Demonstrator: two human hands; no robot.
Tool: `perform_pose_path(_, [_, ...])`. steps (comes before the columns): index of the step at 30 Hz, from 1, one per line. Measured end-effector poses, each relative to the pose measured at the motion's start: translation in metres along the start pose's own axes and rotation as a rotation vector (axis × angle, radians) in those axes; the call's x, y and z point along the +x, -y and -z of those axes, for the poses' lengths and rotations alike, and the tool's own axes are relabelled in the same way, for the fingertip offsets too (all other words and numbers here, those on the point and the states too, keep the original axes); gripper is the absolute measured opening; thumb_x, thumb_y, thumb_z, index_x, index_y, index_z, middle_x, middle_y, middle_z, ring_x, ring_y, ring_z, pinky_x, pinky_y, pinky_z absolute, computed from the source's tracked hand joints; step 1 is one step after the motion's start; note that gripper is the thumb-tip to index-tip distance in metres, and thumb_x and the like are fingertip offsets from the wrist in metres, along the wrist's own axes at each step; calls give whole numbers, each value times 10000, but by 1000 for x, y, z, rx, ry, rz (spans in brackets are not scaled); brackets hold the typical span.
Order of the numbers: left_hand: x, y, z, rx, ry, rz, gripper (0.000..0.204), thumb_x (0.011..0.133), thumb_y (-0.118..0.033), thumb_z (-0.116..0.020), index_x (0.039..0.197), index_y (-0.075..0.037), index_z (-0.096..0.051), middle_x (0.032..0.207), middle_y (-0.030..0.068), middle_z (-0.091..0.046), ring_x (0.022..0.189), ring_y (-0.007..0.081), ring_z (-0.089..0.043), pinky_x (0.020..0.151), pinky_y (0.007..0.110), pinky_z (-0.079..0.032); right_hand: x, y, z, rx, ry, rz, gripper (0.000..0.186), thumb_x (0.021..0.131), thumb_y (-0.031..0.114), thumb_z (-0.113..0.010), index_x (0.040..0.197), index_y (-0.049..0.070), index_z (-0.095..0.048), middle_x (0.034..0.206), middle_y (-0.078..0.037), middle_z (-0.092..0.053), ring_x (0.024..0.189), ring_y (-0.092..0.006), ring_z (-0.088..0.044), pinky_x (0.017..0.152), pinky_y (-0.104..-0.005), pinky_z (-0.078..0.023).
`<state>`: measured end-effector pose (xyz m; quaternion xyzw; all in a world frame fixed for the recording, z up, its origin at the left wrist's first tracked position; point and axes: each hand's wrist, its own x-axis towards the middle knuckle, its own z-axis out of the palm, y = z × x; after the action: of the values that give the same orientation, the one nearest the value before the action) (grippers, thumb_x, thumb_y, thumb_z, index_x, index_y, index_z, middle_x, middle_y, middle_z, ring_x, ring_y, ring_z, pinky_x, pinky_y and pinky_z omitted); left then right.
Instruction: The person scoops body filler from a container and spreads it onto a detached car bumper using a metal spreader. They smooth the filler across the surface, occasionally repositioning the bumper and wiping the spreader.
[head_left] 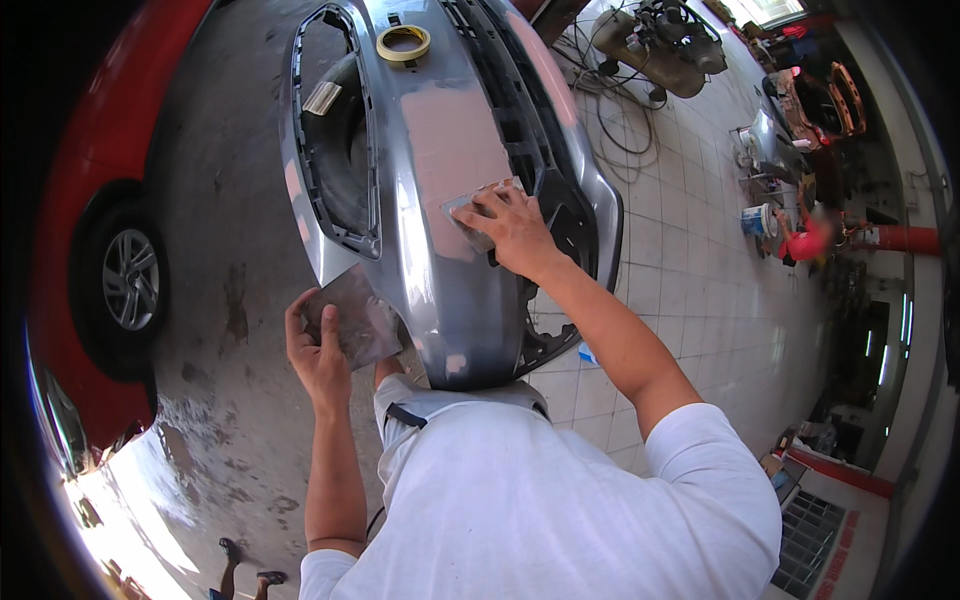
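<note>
A grey car bumper [455, 300] with pink filler patches [455, 140] lies in front of me, its near end at my waist. My right hand [512, 232] is closed on a flat putty spreader [462, 212] with pinkish smears along its edge. That spreader lies against the lower right of the large pink patch. Off the bumper's left side, my left hand [322, 345] grips a flat, smeared mixing board [362, 318], thumb on top and fingers round its edge. Whether the spreader touches wet filler, I cannot tell.
A yellow tape roll [403, 43] rests on the bumper's far part. Beneath its opening shows a black tire [345, 150]. A red car [110, 200] stands at left. An air compressor [660, 45] with hoses is at far right; a person in red [805, 238] is beyond.
</note>
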<state>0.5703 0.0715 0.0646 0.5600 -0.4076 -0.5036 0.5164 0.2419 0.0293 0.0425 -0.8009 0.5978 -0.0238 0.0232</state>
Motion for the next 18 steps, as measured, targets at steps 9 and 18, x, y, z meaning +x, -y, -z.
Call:
perform_pose_path(9, [-10,-4,-19,-35,4,-1,284,1036,-145,-651,1274,-10,-576,1003,31,-640,865,65,-586,761,200,-480,-62,31,1,9,37,-2,706,794,-33,-679,1371,368,-607,1364,-6,-552,1304,-321,-501,1036,-524,-413])
perform_pose_path(18, [-12,8,-49,-205,8,79,310,1043,-165,-640,1298,-9,-556,998,55,-659,843,68,-594,745,209,-485,19,-12,66,321,-131,-17,677,814,-126,-583,1361,267,-647,1343,-69,-609,1294,-331,-561,1101,-444,-461])
